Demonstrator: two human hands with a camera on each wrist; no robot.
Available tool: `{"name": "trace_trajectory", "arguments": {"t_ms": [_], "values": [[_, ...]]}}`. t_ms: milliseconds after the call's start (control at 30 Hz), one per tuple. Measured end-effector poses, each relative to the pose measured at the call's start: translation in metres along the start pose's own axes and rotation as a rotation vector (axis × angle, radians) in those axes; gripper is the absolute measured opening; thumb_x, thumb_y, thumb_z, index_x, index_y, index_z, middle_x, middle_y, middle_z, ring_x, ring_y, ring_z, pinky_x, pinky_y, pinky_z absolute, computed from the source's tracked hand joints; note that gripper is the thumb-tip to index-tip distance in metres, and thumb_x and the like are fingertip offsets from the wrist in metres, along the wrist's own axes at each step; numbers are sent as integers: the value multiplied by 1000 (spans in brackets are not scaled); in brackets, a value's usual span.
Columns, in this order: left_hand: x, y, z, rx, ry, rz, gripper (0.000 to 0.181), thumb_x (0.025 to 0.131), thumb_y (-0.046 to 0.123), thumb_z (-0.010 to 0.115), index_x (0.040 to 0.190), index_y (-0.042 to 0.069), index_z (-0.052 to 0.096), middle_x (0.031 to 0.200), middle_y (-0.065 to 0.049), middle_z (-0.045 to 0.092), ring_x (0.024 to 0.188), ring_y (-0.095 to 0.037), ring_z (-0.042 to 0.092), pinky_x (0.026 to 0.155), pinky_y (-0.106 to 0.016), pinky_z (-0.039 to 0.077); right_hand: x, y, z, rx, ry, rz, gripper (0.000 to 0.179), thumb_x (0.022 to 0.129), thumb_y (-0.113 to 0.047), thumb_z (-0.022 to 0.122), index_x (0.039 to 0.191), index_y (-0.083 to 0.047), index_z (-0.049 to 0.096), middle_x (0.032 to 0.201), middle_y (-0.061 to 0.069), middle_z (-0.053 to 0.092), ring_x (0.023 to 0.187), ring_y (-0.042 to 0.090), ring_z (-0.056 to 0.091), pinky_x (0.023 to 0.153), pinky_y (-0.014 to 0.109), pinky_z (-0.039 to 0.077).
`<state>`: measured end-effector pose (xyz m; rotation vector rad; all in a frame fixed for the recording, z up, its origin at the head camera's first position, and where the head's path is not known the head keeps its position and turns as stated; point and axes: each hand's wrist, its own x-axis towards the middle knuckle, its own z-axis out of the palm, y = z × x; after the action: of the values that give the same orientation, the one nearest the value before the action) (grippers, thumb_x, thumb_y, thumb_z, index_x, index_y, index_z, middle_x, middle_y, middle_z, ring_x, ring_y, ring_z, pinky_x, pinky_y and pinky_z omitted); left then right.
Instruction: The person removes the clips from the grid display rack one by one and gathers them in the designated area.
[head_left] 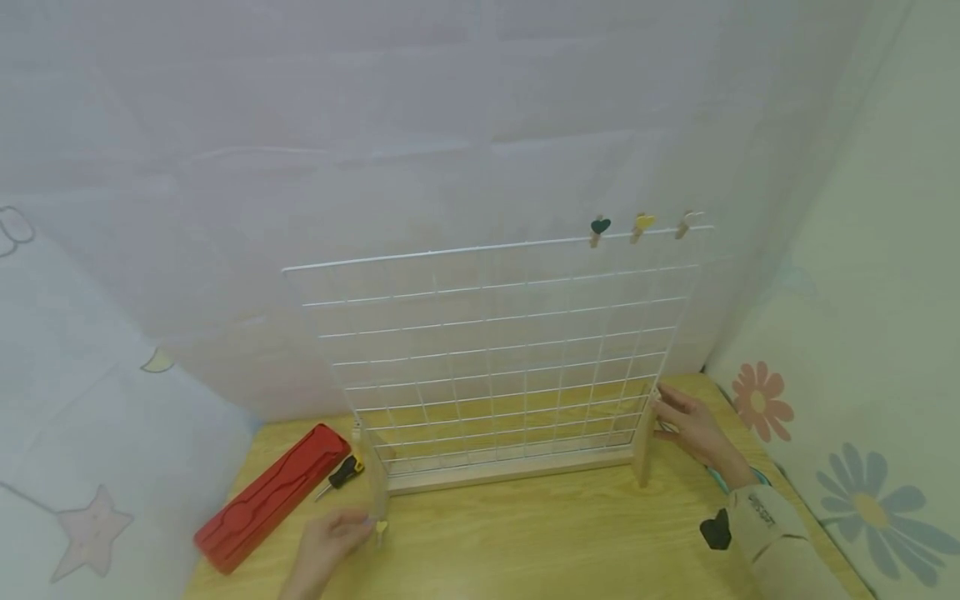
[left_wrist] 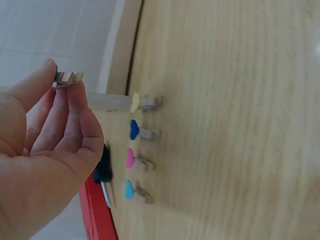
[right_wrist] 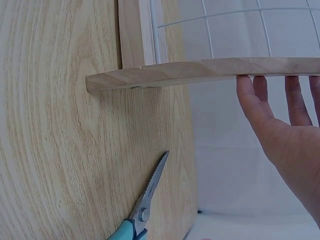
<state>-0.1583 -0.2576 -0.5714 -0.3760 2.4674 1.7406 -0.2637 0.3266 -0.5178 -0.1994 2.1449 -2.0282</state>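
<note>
My left hand (head_left: 330, 542) pinches a small wooden clothespin (left_wrist: 67, 78) between thumb and fingers, above the table; its decoration is mostly hidden by the thumb. Several heart clothespins lie in a row near it: yellow (left_wrist: 135, 102), dark blue (left_wrist: 135, 129), pink (left_wrist: 131, 158) and light blue (left_wrist: 129, 189). My right hand (head_left: 690, 425) touches the rack's wooden side post (right_wrist: 200, 71) with extended fingertips. The white wire grid (head_left: 487, 350) stands upright in its wooden base. Clipped along its top right are a dark green heart clothespin (head_left: 599, 227), a yellow one (head_left: 642, 223) and a white one (head_left: 688, 222).
A long red case (head_left: 273, 496) lies on the table at left, with a black-handled screwdriver (head_left: 345, 472) beside it. Teal-handled scissors (right_wrist: 145, 205) lie right of the rack, near my right forearm. A black object (head_left: 716, 530) is beside the sleeve. Fabric walls enclose the table.
</note>
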Motion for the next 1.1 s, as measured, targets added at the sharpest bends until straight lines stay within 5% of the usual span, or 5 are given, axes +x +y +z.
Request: {"name": "trace_trajectory", "arguments": {"t_ms": [167, 267, 467, 867, 1100], "values": [[2, -24, 0, 74, 4, -51, 39, 83, 30, 75, 103, -2, 67, 92, -8, 70, 81, -19, 64, 68, -35, 52, -1, -2, 1, -16, 1, 8, 69, 103, -25, 46, 152, 0, 4, 152, 30, 11, 132, 48, 27, 96, 46, 46], [4, -36, 4, 63, -7, -97, 38, 81, 32, 77, 100, 1, 68, 89, -6, 69, 80, -18, 63, 67, -33, 49, -2, -3, 1, -19, 4, 9, 69, 103, -25, 47, 152, 0, 5, 153, 30, 13, 132, 45, 30, 96, 47, 46], [3, -50, 10, 120, -10, -71, 39, 77, 35, 79, 98, 3, 69, 87, -4, 70, 80, -17, 62, 68, -33, 49, -1, -4, 0, -16, 3, 11, 69, 102, -25, 48, 152, 0, 7, 154, 29, 12, 123, 25, 47, 97, 49, 45], [2, -57, 16, 311, 30, 10, 27, 71, 32, 84, 83, 11, 73, 84, -1, 69, 76, -14, 62, 69, -36, 49, -2, -2, 0, -12, 1, 24, 72, 102, -27, 48, 152, -1, 4, 154, 28, 8, 133, 49, 25, 96, 46, 46], [2, -55, 19, 397, 54, 40, 22, 73, 34, 82, 78, 15, 72, 77, 3, 67, 75, -15, 61, 69, -38, 49, -1, -4, 1, -13, 3, 5, 70, 102, -26, 49, 152, -1, 7, 154, 29, 10, 115, 12, 52, 96, 48, 46]]}}
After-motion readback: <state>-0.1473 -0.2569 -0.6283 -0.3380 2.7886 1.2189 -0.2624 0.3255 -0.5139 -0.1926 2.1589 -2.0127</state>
